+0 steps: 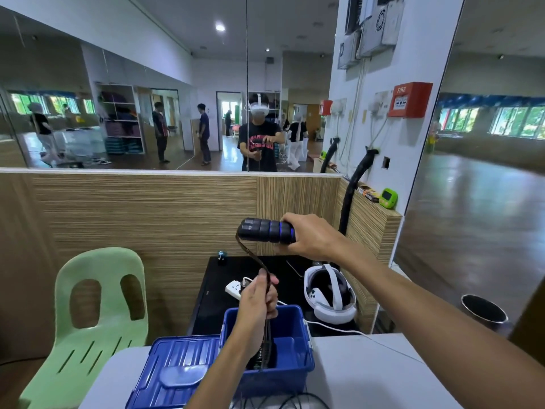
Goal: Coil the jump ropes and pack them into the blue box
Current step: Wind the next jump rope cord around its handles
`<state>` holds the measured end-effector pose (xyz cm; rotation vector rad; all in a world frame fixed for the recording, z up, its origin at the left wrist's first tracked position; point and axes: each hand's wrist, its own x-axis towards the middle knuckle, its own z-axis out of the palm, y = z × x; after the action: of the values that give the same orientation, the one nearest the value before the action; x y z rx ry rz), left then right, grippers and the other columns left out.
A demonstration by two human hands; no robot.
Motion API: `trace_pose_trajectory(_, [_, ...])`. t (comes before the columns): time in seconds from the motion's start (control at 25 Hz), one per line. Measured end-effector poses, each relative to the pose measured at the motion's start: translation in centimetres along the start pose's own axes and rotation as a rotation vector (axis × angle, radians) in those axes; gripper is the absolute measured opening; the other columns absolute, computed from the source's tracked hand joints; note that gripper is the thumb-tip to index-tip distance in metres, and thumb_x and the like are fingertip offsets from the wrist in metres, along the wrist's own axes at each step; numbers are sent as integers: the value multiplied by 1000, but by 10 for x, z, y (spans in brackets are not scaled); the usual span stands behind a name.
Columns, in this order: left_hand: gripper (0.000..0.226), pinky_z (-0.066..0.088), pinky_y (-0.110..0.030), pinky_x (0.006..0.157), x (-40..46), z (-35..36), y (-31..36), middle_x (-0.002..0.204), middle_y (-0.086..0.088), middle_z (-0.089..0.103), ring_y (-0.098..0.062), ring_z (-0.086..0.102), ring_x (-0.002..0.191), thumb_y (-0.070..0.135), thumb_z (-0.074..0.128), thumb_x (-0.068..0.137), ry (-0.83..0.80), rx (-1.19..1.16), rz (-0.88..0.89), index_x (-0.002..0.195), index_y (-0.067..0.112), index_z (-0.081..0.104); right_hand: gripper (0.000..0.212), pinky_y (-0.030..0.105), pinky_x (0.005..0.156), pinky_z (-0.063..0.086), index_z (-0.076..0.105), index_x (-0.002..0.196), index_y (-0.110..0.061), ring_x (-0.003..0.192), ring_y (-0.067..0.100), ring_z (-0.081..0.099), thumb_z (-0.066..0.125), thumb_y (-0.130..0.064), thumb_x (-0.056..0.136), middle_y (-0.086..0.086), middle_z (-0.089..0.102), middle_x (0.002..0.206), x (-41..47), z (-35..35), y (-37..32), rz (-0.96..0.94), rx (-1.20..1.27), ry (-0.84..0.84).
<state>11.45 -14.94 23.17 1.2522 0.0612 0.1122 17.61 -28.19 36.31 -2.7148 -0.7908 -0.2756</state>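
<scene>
I held the jump rope's black handle [267, 230] up in my right hand [312, 237], fingers wrapped round its end. My left hand [258, 302] pinched the brown cord [256, 259] lower down, above the open blue box [292, 349], where the rest of the rope hung inside. I judged I was mid-coil: next I needed to loop the cord toward the handle, then lower it into the box beside its lid [174, 370].

Jump rope cord [267, 335] vanishes behind the left hand [259, 302]; blue lid [174, 373] cropped by bottom edge.
</scene>
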Motion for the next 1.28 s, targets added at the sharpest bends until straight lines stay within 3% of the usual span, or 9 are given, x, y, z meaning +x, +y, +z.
trace_pose_trajectory(0.16, [37, 26, -18, 41, 1, 26, 8, 52, 9, 33, -5, 28, 44, 40, 35, 103, 3, 24, 3, 82, 16, 53, 50, 22, 55, 37, 51, 95, -23, 68, 9, 54, 79, -57, 71, -8, 56, 80, 0, -3, -2, 26, -12, 15])
trace_pose_trajectory(0.36, [36, 27, -19, 44, 3, 48, 25, 53, 7, 34, -6, 27, 47, 29, 28, 105, -66, 17, 97, 84, 13, 52, 68, 25, 57, 40, 54, 98, -18, 71, 14, 56, 76, -71, 62, -3, 58, 82, 1, 1, -4, 134, 6, 41])
trace_pose_trajectory(0.68, [33, 30, -25, 54, -6, 46, 8, 66, 4, 43, -5, 32, 54, 27, 31, 106, -365, 40, 117, 104, 8, 57, 41, 29, 66, 44, 52, 100, -19, 76, 20, 57, 78, -35, 72, -1, 58, 87, 4, 7, 1, 149, -35, 40])
trace_pose_trajectory(0.8, [36, 31, -25, 56, -5, 29, 4, 63, 4, 37, -7, 31, 54, 33, 33, 104, -381, 50, 63, 98, 7, 58, 31, 24, 62, 43, 53, 101, -21, 74, 17, 58, 74, -22, 78, 1, 60, 90, -1, 5, 3, 113, 44, -10])
trace_pose_trajectory(0.88, [41, 32, -25, 56, 3, 12, 2, 58, 5, 32, -11, 29, 54, 44, 39, 100, -387, 165, 24, 80, 12, 54, 24, 21, 58, 39, 54, 97, -23, 70, 13, 57, 71, -19, 81, -1, 60, 86, -9, 1, 3, 70, 78, -39])
trace_pose_trajectory(1.0, [50, 34, -25, 57, 19, -7, 1, 54, 4, 31, -13, 31, 52, 58, 44, 92, -322, 391, -47, 61, 20, 42, 16, 28, 62, 48, 57, 94, -22, 70, 16, 60, 69, -21, 84, -1, 61, 80, -26, -7, -3, -19, 101, -118])
trace_pose_trajectory(1.16, [44, 39, -31, 60, 30, -18, 32, 53, 6, 46, -10, 42, 52, 21, 53, 97, -265, 500, -92, 54, 16, 56, 33, 37, 74, 51, 47, 113, -26, 81, 22, 61, 66, -29, 86, 2, 63, 92, -65, 5, -9, -172, -104, -177])
trace_pose_trajectory(1.2, [45, 40, -31, 60, 35, -16, 48, 51, 6, 49, -10, 44, 49, 26, 55, 95, -291, 574, -71, 52, 16, 56, 37, 38, 74, 50, 42, 117, -26, 84, 26, 61, 65, -31, 88, 4, 63, 96, -74, 15, -7, -200, -192, -158])
trace_pose_trajectory(1.28, [51, 36, -27, 54, 44, -6, 81, 44, 9, 45, -7, 39, 42, 46, 53, 93, -374, 966, 29, 50, 20, 51, 43, 40, 71, 49, 38, 122, -16, 91, 33, 61, 63, -31, 90, 10, 63, 102, -89, 37, -3, -206, -344, -97])
